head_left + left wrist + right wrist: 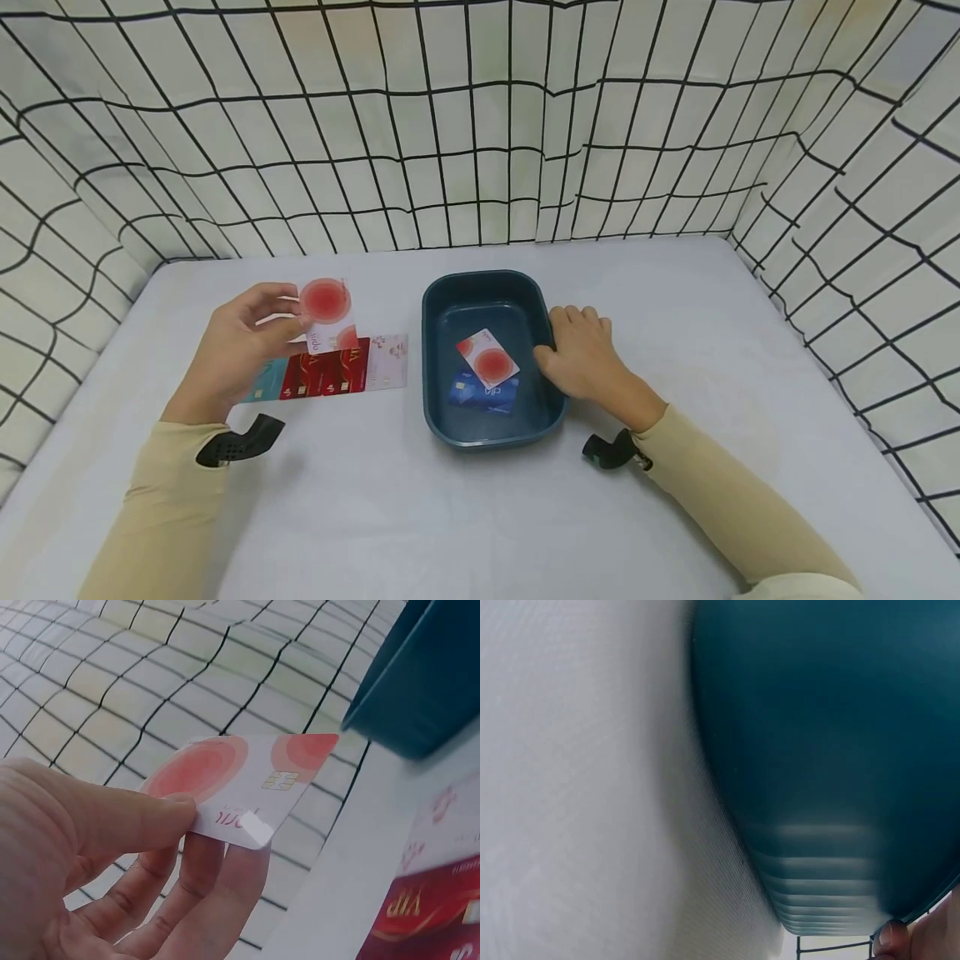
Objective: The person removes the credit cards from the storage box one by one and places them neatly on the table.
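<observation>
Notice that what matters most, as I judge it, is the sideways gap between the white-and-red chip card [327, 312] and the dark teal tray [468, 321]: the card is up in the air to the left of the tray, well apart from it, with the tray's left wall facing it. Your left hand [242, 346] has that card by one edge in a light pinch, thumb on the printed face and fingers behind it, the gap between them no more than the card's own thickness. The card's long axis runs roughly away from you, its far end leaning slightly left, so it lies close to parallel with the tray's long sides (the similar white-and-red card [491, 362] inside the tray lies on a slant instead, partly over a blue VIP card [483, 400]). Under and just on your side of the held card, a row lies on the white table [360, 508]: a teal card [265, 383] at the left, red VIP cards [322, 372] next, and a pale floral card [387, 362] at the end nearest the tray. Your right hand [587, 354] is the nearer one to the tray, gripping its right rim with the fingers bent over it, and it has no card. Any path from card to tray would therefore run rightward, past that pale card and over the left wall.
</observation>
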`<state>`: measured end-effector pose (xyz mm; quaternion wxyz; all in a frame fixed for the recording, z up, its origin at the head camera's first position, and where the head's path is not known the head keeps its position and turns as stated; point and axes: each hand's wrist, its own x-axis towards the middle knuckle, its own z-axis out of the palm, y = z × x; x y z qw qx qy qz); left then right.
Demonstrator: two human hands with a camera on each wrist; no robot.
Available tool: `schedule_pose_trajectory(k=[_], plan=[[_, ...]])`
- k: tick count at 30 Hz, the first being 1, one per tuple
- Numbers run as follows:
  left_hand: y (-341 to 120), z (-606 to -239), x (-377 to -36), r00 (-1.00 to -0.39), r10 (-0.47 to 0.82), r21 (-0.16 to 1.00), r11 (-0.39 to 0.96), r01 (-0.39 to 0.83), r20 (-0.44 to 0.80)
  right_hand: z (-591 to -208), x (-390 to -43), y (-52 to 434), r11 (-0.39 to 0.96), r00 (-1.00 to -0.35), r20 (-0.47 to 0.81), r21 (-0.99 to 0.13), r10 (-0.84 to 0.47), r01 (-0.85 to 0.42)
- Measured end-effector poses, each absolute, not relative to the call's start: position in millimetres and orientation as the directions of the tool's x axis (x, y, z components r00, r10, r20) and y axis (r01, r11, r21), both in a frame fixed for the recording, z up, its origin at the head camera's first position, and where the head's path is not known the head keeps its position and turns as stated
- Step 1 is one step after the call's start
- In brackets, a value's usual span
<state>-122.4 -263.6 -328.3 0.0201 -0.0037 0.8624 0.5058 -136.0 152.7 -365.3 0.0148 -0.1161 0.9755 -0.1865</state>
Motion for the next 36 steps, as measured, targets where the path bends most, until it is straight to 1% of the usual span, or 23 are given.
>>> schedule_pose_trajectory(k=[4, 7, 19, 22, 27, 30, 34, 36], plan=[[-276.2, -332.4, -126.2, -0.997, -0.023, 0.843, 0.532, -0.077, -0.077, -364.0, -135.1, 153.8, 0.903, -0.972, 0.008, -0.367, -0.236, -0.222], [-287.1, -337.4, -130.5, -0.995, -0.043, 0.837, 0.538, -0.1, -0.091, -363.6, -134.6, 155.1, 0.902, -0.973, 0.012, -0.373, -0.23, -0.218], [-332.0, -353.5, -131.0, -0.978, -0.135, 0.867, 0.455, -0.203, -0.158, -362.8, -133.9, 154.2, 0.897, -0.973, 0.017, -0.382, -0.232, -0.221], [-341.4, -354.4, -128.5, -0.978, -0.132, 0.911, 0.361, -0.2, -0.162, -362.6, -134.4, 154.0, 0.898, -0.972, 0.015, -0.38, -0.234, -0.222], [-356.9, -359.2, -125.3, -0.982, -0.079, 0.981, 0.07, -0.179, -0.174, -362.0, -135.2, 154.8, 0.9, -0.972, 0.002, -0.377, -0.235, -0.218], [-360.6, -363.9, -127.1, -0.974, -0.072, 0.973, 0.075, -0.218, -0.213, -361.6, -135.4, 155.6, 0.9, -0.972, -0.006, -0.379, -0.233, -0.214], [-363.2, -368.1, -129.2, -0.958, -0.102, 0.938, 0.199, -0.283, -0.267, -362.0, -135.6, 154.2, 0.899, -0.973, -0.007, -0.384, -0.233, -0.212], [-365.7, -369.0, -128.5, -0.957, -0.115, 0.931, 0.226, -0.288, -0.268, -362.8, -136.4, 152.5, 0.897, -0.972, -0.006, -0.386, -0.234, -0.214]])
